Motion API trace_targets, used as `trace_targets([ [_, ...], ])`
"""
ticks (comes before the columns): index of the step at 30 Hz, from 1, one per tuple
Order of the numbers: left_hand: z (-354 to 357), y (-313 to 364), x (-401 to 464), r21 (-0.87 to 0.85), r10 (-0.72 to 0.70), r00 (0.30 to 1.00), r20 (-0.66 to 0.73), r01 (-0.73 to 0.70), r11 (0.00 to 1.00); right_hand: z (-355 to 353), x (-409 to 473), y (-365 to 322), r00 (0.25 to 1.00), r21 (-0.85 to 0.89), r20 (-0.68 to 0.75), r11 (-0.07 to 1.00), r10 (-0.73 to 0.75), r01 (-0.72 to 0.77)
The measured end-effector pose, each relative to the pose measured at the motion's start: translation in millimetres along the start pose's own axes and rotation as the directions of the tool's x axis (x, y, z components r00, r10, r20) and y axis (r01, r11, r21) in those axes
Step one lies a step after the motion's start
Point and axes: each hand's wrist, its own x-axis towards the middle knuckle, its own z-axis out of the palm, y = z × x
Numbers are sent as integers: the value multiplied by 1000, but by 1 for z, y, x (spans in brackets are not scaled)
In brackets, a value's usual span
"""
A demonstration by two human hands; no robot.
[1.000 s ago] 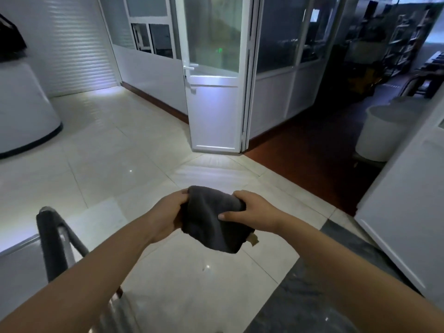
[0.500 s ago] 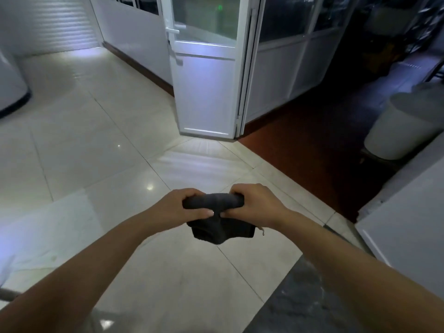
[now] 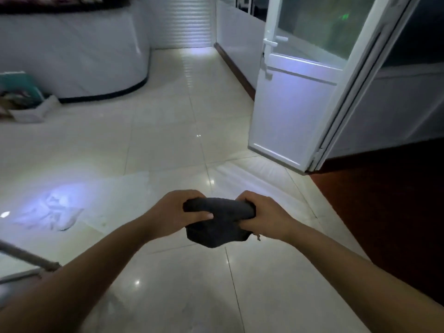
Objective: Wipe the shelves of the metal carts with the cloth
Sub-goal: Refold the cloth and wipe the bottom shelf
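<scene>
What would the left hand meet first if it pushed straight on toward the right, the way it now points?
The dark cloth that the left hand already grips, then, right behind it, the right hand holding the other end. Depth between them is hard to judge.

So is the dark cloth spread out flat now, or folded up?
Folded up. The cloth is bunched into a thick bundle, the left hand and right hand each gripping one end above the floor.

Single head view, forward-down, close over hands, tiled floor (image 3: 168,145) beyond
</scene>
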Motion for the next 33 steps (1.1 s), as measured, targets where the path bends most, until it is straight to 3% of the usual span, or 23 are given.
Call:
trace_targets([
  [4,-35,-40,6,-37,-186,965,-184,182,983,2,82,-17,984,15,141,994,-107,106],
  [7,-66,-78,9,-46,-286,927,-243,283,958,14,146,-37,955,37,242,985,-173,169],
  [15,-172,-199,35,-117,-398,854,-336,381,917,56,321,-113,882,-150,351,911,-314,384],
  [22,-252,-278,51,-65,-473,759,-447,500,864,90,458,-172,809,-115,442,870,-388,480],
  [29,-322,-361,82,-111,-565,578,-588,635,765,141,613,-223,678,-60,557,791,-480,609],
  [33,-357,-399,91,-202,-653,413,-634,727,656,172,692,-266,531,3,639,692,-556,721],
])
